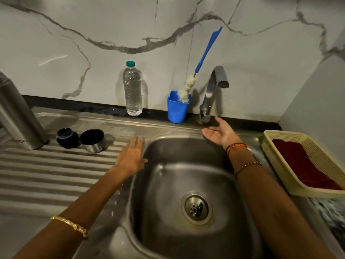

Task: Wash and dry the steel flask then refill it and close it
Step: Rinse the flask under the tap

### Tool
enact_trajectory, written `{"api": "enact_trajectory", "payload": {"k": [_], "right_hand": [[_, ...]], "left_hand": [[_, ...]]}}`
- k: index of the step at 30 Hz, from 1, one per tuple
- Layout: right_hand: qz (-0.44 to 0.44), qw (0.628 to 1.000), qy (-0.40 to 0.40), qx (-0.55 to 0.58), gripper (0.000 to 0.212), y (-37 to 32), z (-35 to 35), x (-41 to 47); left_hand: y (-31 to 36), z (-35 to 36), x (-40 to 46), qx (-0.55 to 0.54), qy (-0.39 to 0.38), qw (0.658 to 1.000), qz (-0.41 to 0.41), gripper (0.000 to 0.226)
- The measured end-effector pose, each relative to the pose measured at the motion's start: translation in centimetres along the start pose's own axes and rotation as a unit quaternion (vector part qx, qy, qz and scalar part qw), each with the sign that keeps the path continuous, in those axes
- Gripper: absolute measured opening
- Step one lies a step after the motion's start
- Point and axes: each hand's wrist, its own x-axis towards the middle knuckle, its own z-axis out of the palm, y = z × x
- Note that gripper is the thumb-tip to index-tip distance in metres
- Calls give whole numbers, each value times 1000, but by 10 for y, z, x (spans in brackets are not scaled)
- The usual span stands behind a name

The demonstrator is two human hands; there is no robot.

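**Flask waits on the drainboard as we reach for the tap**

At far left the steel flask (pixel 17 113) stands on the ribbed drainboard (pixel 56 171), uncapped as far as we can tell, its top cut off by the frame. Just beside it sit its black stopper (pixel 67 138) and steel cup lid (pixel 92 140). Our left hand (pixel 131 157) lies flat, fingers straight, on the sink (pixel 179 184) rim, holding nothing. Behind stand a full water bottle (pixel 133 89) and a bottle brush (pixel 197 71) in a blue cup (pixel 176 110). Our right hand (pixel 221 132) hangs loose and empty near the base of the tap (pixel 212 94), which runs no water. At right, a red cloth (pixel 302 165) lies in a basket (pixel 280 176). We judge that washing, drying, refilling and closing remain to be done.
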Motion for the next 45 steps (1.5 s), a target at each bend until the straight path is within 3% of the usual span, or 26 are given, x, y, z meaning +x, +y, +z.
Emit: {"api": "enact_trajectory", "payload": {"k": [4,8,10,12,16,20,24,29,36,40,43,45], "right_hand": [[8,995,-48,93,60,-6,13,28],[-18,993,-53,101,22,-3,14,42],[-34,988,-75,130,13,-2,10,50],[-45,984,-90,150,17,-2,5,56],[-45,983,-76,159,47,-5,1,66],[-43,990,-28,133,33,-10,8,67],[-46,992,-13,116,35,-11,10,65],[-43,997,-14,69,5,-16,12,65],[-50,996,-19,70,6,-15,11,72],[-63,996,-9,63,20,-14,12,75],[-67,996,-11,62,10,-14,15,73],[-73,995,-9,62,22,-15,15,73]], "left_hand": [[-7,6,14,1,12,1000,12,68],[-10,9,28,27,-12,999,14,50],[-11,8,35,38,-40,998,11,50],[-12,2,39,47,-76,996,14,56],[-11,-7,44,50,-99,994,14,61],[-8,-7,42,45,-97,994,7,64],[-5,-11,43,31,-105,994,3,67],[-7,-10,43,28,-96,995,9,63],[-5,-11,44,33,-94,995,2,64],[-5,-10,44,40,-89,995,3,62],[-6,-9,43,38,-85,996,6,62],[-7,-8,43,33,-80,996,5,60]]}}
